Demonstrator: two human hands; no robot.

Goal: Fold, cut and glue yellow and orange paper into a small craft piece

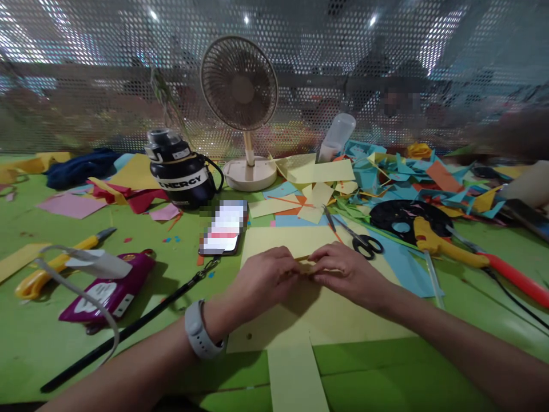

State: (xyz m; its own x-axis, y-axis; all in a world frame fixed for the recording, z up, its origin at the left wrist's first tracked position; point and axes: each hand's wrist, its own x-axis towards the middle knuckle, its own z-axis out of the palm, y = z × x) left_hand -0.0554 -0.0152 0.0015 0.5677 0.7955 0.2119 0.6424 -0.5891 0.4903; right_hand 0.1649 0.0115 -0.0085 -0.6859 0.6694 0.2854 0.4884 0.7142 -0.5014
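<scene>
My left hand (268, 280) and my right hand (343, 272) meet over a large pale yellow sheet (274, 326) on the green table. Between their fingertips they pinch a small piece of yellow paper (305, 258), mostly hidden by the fingers. Both hands are closed on it from either side. A narrow pale yellow strip (295, 377) lies at the sheet's near edge. Black-handled scissors (364, 246) rest on the sheet just beyond my right hand. To the left of the sheet lies a phone (225, 226) with its screen lit.
A fan (250, 174) and a dark bottle (182, 177) stand at the back. On the right sit a yellow and red glue gun (454, 246), a black round dish (386, 214) and piled paper scraps (398, 174). A yellow cutter (64, 260) and a purple pouch (115, 292) lie left.
</scene>
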